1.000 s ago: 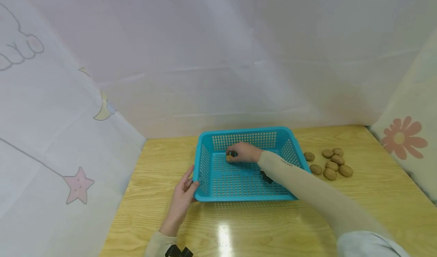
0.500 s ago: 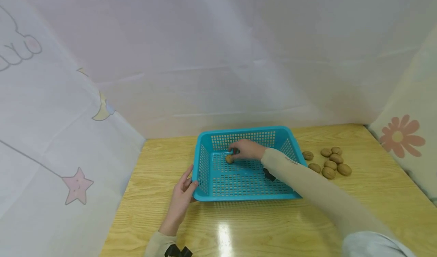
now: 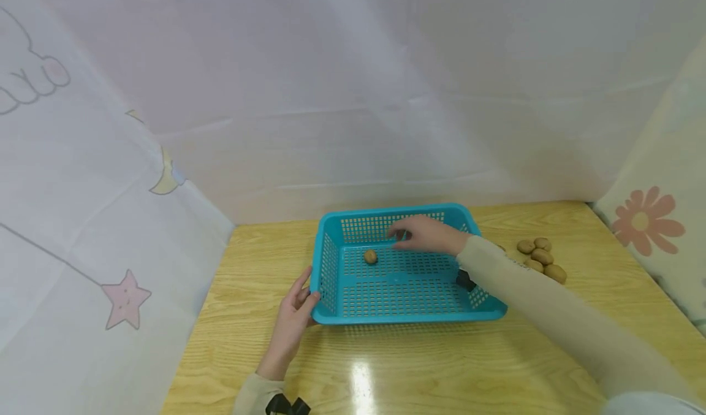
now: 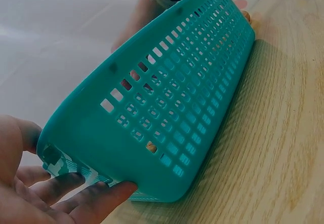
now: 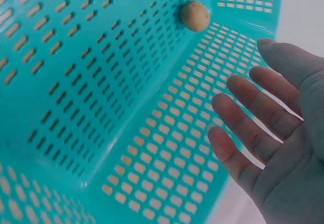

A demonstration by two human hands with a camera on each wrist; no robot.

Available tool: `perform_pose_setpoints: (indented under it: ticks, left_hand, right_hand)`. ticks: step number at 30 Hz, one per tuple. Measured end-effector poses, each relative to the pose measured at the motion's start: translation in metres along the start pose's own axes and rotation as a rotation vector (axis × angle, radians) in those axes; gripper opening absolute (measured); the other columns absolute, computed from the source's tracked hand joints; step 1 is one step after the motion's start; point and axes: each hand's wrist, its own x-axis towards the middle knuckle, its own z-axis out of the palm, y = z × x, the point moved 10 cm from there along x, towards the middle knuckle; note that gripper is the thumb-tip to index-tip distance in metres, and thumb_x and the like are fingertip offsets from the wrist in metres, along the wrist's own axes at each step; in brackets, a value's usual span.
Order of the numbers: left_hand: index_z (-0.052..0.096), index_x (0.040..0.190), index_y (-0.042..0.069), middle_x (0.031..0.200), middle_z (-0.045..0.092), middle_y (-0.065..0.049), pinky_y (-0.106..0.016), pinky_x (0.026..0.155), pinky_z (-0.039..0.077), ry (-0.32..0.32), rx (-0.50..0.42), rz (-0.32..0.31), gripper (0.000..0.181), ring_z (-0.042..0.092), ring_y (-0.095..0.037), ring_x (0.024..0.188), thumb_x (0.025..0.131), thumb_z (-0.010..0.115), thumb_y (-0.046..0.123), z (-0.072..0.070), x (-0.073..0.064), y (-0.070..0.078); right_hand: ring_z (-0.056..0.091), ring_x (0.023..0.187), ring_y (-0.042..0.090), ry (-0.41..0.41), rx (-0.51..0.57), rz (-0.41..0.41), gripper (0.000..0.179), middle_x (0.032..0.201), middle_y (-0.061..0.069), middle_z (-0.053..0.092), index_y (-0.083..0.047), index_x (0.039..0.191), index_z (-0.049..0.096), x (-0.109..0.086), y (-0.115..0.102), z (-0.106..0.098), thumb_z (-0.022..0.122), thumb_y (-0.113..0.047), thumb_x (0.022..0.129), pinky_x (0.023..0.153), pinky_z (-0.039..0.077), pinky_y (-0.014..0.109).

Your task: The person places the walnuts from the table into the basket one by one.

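The left hand point(image 3: 292, 315) pinches the blue basket point(image 3: 408, 320) by its left rim; the right hand point(image 3: 429, 234), grip spread, hangs over the basket, where one walnut point(image 3: 370, 256) lies (more walnuts point(image 3: 543, 257) sit on the table point(image 3: 441, 372), rightward).

head: soft light, glare on table point(image 3: 419, 369) | left wrist: dim | right wrist: bluish

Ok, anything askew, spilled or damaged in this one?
Nothing stands out. The blue basket stands upright on the table with no visible break, the left hand holding its left side. One nut lies inside; other nuts are grouped to its right, partly hidden by the right sleeve.
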Motion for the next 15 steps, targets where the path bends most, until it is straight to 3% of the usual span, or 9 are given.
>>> perform_pose_setpoints:
  ticks: [9, 15]
  left_hand:
    - [0.028, 0.166, 0.01, 0.145, 0.055, -0.033, -0.043, 0.081, 0.064, 0.007, -0.03, 0.004, 0.063, 0.066, -0.049, 0.116, 0.109, 0.055, 0.012, -0.002, 0.0, -0.004]
    - [0.029, 0.166, 0.012, 0.146, 0.055, -0.031, -0.043, 0.081, 0.064, 0.011, -0.023, 0.006, 0.062, 0.067, -0.048, 0.116, 0.109, 0.055, 0.013, -0.002, 0.001, -0.005]
  right_hand:
    - [0.07, 0.103, 0.022, 0.1, -0.04, -0.052, 0.032, 0.123, 0.007, 0.073, -0.008, 0.129, 0.071, -0.043, 0.005, -0.031, 0.072, -0.021, 0.1, 0.089, 0.059, 0.043]
    - [0.069, 0.102, 0.023, 0.133, -0.004, -0.022, 0.032, 0.12, 0.008, 0.073, -0.005, 0.129, 0.07, -0.077, 0.018, -0.048, 0.072, -0.02, 0.101, 0.086, 0.06, 0.046]
